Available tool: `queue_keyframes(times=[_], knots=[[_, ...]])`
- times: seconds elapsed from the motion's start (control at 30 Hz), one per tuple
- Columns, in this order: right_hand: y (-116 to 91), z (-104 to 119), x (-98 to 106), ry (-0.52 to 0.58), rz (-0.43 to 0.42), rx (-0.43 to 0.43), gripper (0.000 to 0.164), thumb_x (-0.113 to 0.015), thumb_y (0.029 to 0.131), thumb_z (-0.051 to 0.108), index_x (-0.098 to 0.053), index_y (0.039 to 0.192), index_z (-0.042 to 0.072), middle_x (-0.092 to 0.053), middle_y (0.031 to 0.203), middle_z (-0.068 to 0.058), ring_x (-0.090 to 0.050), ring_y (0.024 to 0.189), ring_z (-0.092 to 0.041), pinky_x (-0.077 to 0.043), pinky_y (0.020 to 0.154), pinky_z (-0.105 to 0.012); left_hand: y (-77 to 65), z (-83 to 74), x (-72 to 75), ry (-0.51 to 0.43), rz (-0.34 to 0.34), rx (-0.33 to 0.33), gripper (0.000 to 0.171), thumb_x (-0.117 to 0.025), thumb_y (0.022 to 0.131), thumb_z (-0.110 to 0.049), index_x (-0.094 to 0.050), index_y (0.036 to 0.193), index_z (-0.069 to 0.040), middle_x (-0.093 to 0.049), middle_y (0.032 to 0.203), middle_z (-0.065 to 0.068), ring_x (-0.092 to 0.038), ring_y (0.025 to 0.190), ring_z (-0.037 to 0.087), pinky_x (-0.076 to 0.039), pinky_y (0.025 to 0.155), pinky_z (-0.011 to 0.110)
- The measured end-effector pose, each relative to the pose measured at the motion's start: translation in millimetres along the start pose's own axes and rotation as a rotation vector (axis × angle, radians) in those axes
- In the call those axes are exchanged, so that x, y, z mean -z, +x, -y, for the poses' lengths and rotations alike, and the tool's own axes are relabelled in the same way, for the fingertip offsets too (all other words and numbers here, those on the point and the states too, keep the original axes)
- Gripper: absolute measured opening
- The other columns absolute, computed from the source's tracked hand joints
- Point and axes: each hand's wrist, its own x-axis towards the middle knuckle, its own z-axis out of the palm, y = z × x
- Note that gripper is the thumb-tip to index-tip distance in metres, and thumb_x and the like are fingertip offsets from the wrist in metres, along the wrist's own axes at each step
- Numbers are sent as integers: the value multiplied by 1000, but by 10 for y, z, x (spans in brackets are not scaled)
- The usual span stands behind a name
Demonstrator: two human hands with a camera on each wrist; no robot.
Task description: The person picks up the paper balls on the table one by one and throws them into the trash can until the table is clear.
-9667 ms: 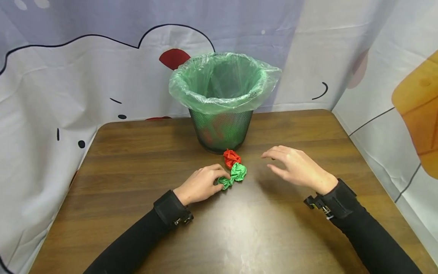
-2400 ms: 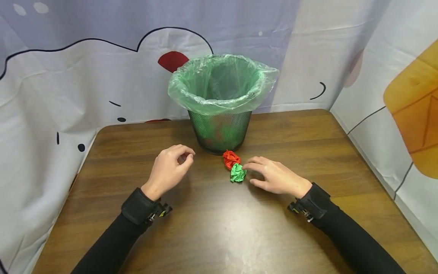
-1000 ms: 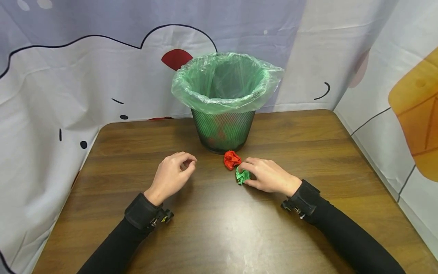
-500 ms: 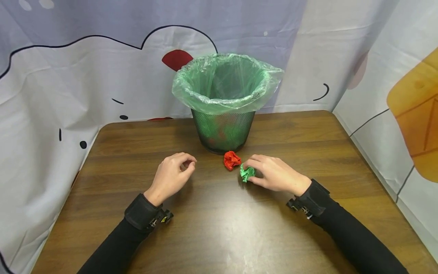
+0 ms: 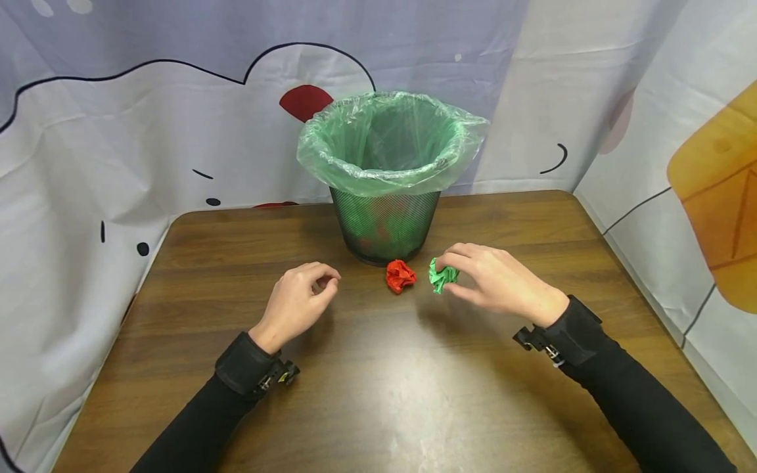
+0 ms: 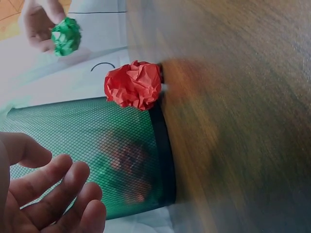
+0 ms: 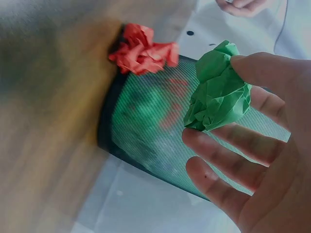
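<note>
My right hand (image 5: 499, 279) pinches a crumpled green paper ball (image 5: 440, 274) between thumb and fingers, raised above the table. In the right wrist view the green ball (image 7: 218, 92) sits against the thumb and fingertips. A crumpled red paper ball (image 5: 400, 276) lies on the table just left of the right hand, close to the bin's base. My left hand (image 5: 296, 302) hovers left of the red ball, its fingers loosely curled around nothing; the left wrist view shows the same hand (image 6: 53, 194) holding nothing.
A black mesh waste bin (image 5: 384, 226) stands at the table's back, lined with a green plastic bag (image 5: 378, 180) folded over its rim. Red and green shapes show through the mesh. The wooden table (image 5: 355, 407) ends at a printed curtain (image 5: 106, 151) behind and at the sides.
The right hand has taken hold of the green ball beside the red one and lifted it up and right. Another green ball, under the left hand earliest, is gone from the table; the left hand drew back.
</note>
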Motion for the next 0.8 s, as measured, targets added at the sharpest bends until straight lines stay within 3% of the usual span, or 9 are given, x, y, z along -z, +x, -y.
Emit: queue_keyframes(times=[0.27,0.57,0.8], knots=[[68,29,256,-43,-65,56,28,-79,85,22,-67,110,18,-65,106,7,-65,93,-10,-57,73,-37,-17,-10,-15,2,17,6,16,-59,94,-18,-75,97,-16,-68,89,-3,-66,78,21,-50,69,32],[197,68,559,-90,-142,117,26,-78,84,22,-67,107,17,-66,105,5,-64,89,-10,-56,67,-36,-22,-14,-32,-1,18,5,15,-60,94,-18,-75,96,-16,-69,90,-3,-65,78,20,-49,69,32],[319,63,734,-87,-152,147,24,-77,85,20,-66,106,16,-65,103,5,-62,85,-10,-54,68,-34,-34,-9,-42,-4,23,11,15,-60,94,-18,-75,97,-16,-69,90,-3,-65,79,21,-49,69,32]])
